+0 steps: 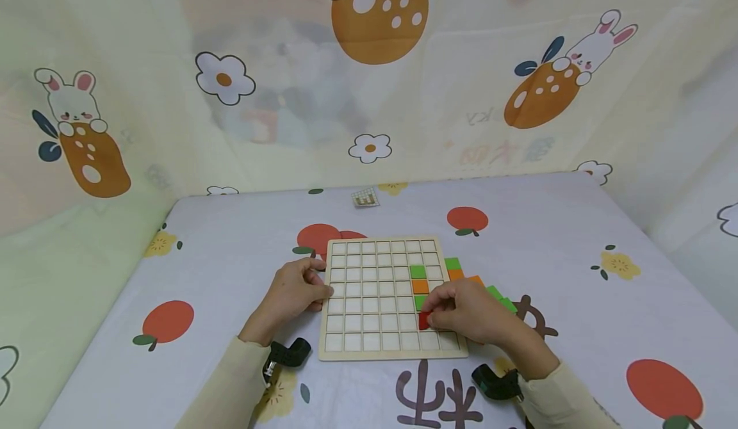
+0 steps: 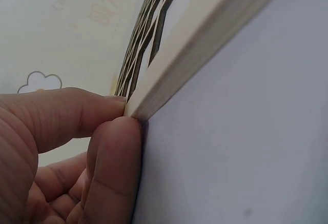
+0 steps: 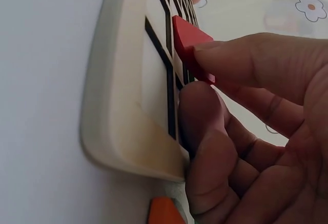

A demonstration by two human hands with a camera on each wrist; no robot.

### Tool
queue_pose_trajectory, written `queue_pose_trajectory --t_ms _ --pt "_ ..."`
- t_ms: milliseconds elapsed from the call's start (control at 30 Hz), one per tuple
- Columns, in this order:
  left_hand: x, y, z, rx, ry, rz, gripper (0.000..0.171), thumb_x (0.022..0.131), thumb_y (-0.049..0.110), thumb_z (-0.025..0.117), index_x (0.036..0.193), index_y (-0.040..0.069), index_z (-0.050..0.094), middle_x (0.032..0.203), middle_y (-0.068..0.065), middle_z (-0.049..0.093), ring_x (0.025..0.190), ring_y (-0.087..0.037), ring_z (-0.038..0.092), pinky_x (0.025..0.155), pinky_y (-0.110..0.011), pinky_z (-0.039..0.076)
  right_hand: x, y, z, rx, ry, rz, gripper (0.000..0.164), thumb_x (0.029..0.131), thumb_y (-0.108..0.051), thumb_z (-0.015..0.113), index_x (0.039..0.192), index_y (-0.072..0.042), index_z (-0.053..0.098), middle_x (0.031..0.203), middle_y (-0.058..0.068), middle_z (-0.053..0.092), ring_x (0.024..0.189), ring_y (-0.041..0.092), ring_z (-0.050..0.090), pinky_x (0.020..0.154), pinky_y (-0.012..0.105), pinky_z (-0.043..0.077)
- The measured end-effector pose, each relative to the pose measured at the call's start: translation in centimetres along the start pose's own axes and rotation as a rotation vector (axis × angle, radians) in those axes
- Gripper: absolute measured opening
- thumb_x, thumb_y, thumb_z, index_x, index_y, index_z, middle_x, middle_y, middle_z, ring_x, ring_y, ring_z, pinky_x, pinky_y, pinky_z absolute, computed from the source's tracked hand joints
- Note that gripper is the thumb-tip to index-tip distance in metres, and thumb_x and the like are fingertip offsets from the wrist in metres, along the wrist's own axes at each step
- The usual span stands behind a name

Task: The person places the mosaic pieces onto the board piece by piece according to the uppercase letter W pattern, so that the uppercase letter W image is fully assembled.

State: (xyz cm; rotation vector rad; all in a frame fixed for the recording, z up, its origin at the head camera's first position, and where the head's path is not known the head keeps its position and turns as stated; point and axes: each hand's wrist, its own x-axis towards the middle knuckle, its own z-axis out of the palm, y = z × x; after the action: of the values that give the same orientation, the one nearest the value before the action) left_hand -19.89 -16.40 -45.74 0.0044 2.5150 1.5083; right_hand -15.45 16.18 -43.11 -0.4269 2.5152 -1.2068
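- Gridded board (image 1: 392,355) lies flat on the desk (image 1: 565,218), between the two hands.
- Done so far: three tiles seated in one column toward the board's right side: upper green tile (image 1: 418,271), orange tile (image 1: 419,286), lower green tile (image 1: 420,302).
- In progress: red tile (image 1: 423,321) at the cell just below the lower green tile; tilted in the right wrist view, so judged not seated yet.
- Right hand (image 1: 473,310): narrow, thumb and finger pinching the red tile.
- Left hand (image 1: 293,290): narrow, fingertips pinching the board's left edge, likely to steady it.
- Left over: most visible cells show white, no tile; some at right are hidden by the right hand, can't tell.
- Loose tiles (image 1: 494,292), green and orange, sit off the board's right side, unplaced; more may be under the right hand.
- Overall: looks early if every cell counts; the intended pattern can't be told.
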Motion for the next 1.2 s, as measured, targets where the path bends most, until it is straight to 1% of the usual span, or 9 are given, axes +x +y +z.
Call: queue_pose_trajectory --t_ms 100,300,600,733,933,1033,1100,1200 --pt "0.0 0.0 0.0 0.002 0.001 -0.002 0.049 0.087 0.003 0.080 0.133 0.000 0.064 0.084 -0.008 0.064 0.064 -0.015 0.063 0.058 -0.027 0.058 0.0 0.0 0.1 -0.012 0.012 -0.006 0.012 0.087 -0.005 0.075 0.092 -0.015 0.079 0.081 -0.003 0.069 0.068 0.018 0.055 0.048 0.025 0.041" --pt "0.0 0.0 0.0 0.001 0.004 -0.009 0.049 0.088 0.003 0.080 0.133 0.000 0.064 0.085 -0.009 0.064 0.064 -0.015 0.063 0.059 -0.027 0.059 0.0 0.1 0.3 -0.004 0.016 -0.014 0.010 0.086 -0.005 0.076 0.091 -0.013 0.079 0.078 -0.004 0.069 0.067 0.017 0.056 0.050 0.025 0.042" --pt "0.0 -0.1 0.0 -0.005 0.003 -0.006 0.049 0.087 0.002 0.080 0.133 0.000 0.064 0.084 -0.009 0.064 0.063 -0.015 0.064 0.058 -0.027 0.058 0.1 0.1 0.3 -0.002 0.025 -0.015 0.010 0.086 -0.005 0.078 0.093 -0.012 0.078 0.078 -0.003 0.068 0.073 0.018 0.058 0.060 0.024 0.047" --pt "0.0 0.0 0.1 -0.003 0.001 -0.005 0.049 0.087 0.002 0.080 0.133 0.000 0.064 0.084 -0.009 0.064 0.063 -0.015 0.063 0.058 -0.027 0.058 -0.1 0.0 0.0 -0.007 0.049 -0.005 0.012 0.086 -0.007 0.080 0.097 -0.011 0.078 0.082 -0.001 0.065 0.073 0.019 0.058 0.059 0.025 0.048" --pt "0.0 0.0 0.2 0.002 -0.003 0.001 0.049 0.087 0.002 0.080 0.133 -0.001 0.064 0.084 -0.008 0.064 0.063 -0.015 0.063 0.058 -0.027 0.058 -0.7 0.0 -0.7 -0.021 0.103 0.013 0.017 0.088 -0.011 0.078 0.106 -0.010 0.078 0.091 0.001 0.066 0.081 0.020 0.058 0.064 0.027 0.051" --pt "0.0 0.0 0.2 -0.004 -0.005 0.003 0.049 0.087 0.002 0.080 0.133 -0.001 0.064 0.084 -0.009 0.064 0.064 -0.015 0.064 0.058 -0.027 0.059 -0.8 0.2 -1.3 -0.010 0.134 0.028 0.020 0.091 -0.013 0.077 0.110 -0.009 0.077 0.096 0.003 0.067 0.083 0.021 0.059 0.064 0.028 0.053" --pt "-0.1 0.0 0.1 -0.004 -0.004 0.004 0.049 0.087 0.002 0.080 0.134 -0.001 0.063 0.084 -0.009 0.064 0.064 -0.016 0.064 0.059 -0.028 0.059 -0.7 0.4 -1.7 -0.024 0.156 0.036 0.022 0.092 -0.014 0.077 0.113 -0.008 0.076 0.099 0.003 0.069 0.082 0.021 0.060 0.064 0.029 0.054" --pt "-0.1 0.0 0.0 0.000 -0.003 0.003 0.049 0.088 0.003 0.080 0.134 -0.001 0.063 0.085 -0.009 0.064 0.064 -0.016 0.063 0.059 -0.028 0.059 -0.6 0.9 -2.6 -0.035 0.184 0.069 0.025 0.093 -0.016 0.077 0.117 -0.007 0.076 0.104 0.005 0.071 0.085 0.022 0.061 0.067 0.031 0.055"
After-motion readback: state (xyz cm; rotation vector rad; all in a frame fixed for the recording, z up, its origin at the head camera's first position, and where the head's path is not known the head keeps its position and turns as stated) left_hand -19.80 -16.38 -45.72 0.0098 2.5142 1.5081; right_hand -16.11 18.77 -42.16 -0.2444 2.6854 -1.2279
